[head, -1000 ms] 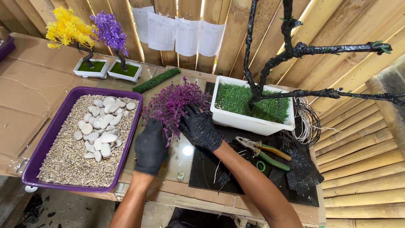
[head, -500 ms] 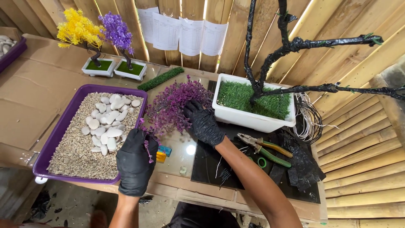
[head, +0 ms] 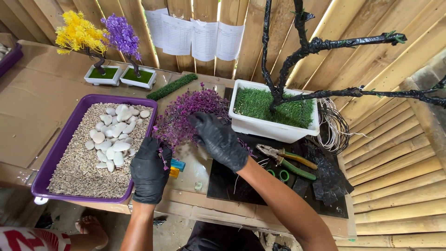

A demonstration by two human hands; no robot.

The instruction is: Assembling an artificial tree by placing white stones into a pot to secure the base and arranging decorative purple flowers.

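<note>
Both my hands wear black gloves. My right hand (head: 218, 139) rests on a bunch of purple artificial foliage (head: 188, 111) lying on the table, fingers closed over its stems. My left hand (head: 149, 169) grips the lower left end of the same bunch, beside the purple tray (head: 55, 158). Just right of my left hand lie small blue and orange pieces (head: 175, 168). A white planter (head: 274, 128) with green turf and a bare black-wrapped tree (head: 297, 51) stands right behind my right hand.
The purple tray holds gravel and white pebbles (head: 114, 137). Pliers (head: 283, 158) and green-handled scissors lie on a black mat at right, near a wire coil (head: 332, 128). Two small potted trees, yellow (head: 81, 37) and purple (head: 123, 37), stand at the back left. A green turf strip (head: 172, 87) lies nearby.
My left hand has come back up from the table's front edge to the purple foliage and gripped its lower end. My right hand stays on the bunch.
</note>
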